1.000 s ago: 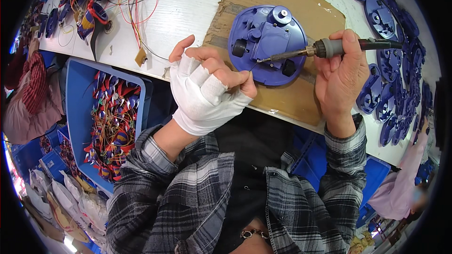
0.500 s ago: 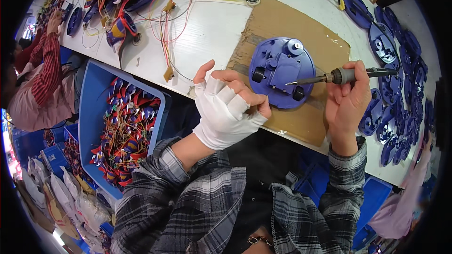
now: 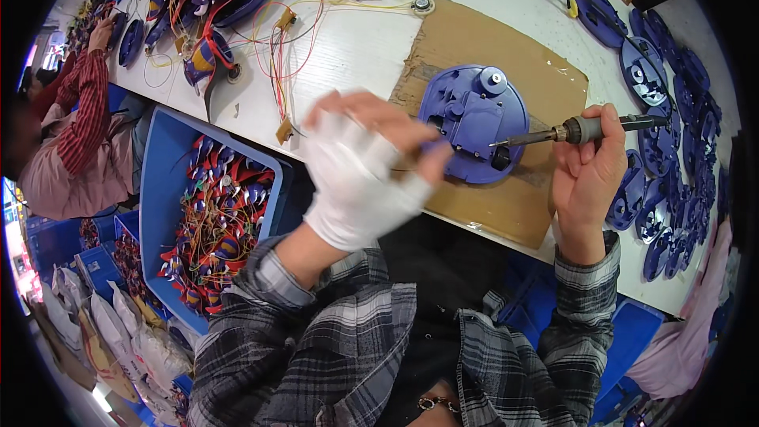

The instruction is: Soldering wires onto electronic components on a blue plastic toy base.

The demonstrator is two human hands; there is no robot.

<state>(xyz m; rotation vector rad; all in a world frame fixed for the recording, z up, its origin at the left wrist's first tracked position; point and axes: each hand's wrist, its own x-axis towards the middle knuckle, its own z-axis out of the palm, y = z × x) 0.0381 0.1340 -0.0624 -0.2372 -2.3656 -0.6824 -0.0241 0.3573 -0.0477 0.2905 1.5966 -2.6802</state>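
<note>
In the head view, a violet-blue plastic housing point(image 3: 474, 122) is placed on a brown cardboard sheet point(image 3: 545, 83), by which the near part of the white table point(image 3: 356, 47) is covered. A raised cylindrical boss point(image 3: 493, 81) is carried at the far side of the housing, and a black wheel point(image 3: 500, 159) is fitted at its near right side.

A soldering iron point(image 3: 581, 130) is gripped by its grey sleeve in the closed fingers of the bare right hand point(image 3: 589, 178). The tip is directed left over the housing, just beside the black wheel; whether contact is made cannot be determined.

The left hand point(image 3: 360, 162), covered by a white fingerless glove, is located at the near left edge of the housing. Its fingers are bent, but the hand is blurred; whether anything is held cannot be determined.

A small round speaker point(image 3: 423, 5) is positioned at the far left corner of the cardboard sheet. Farther left, wired brown circuit boards point(image 3: 285, 130) are laid out. Further violet-blue housings point(image 3: 644, 71) are arranged along the right side. A blue bin point(image 3: 279, 194), filled with red and blue wired parts point(image 3: 217, 225), is located left of the near table edge.
</note>
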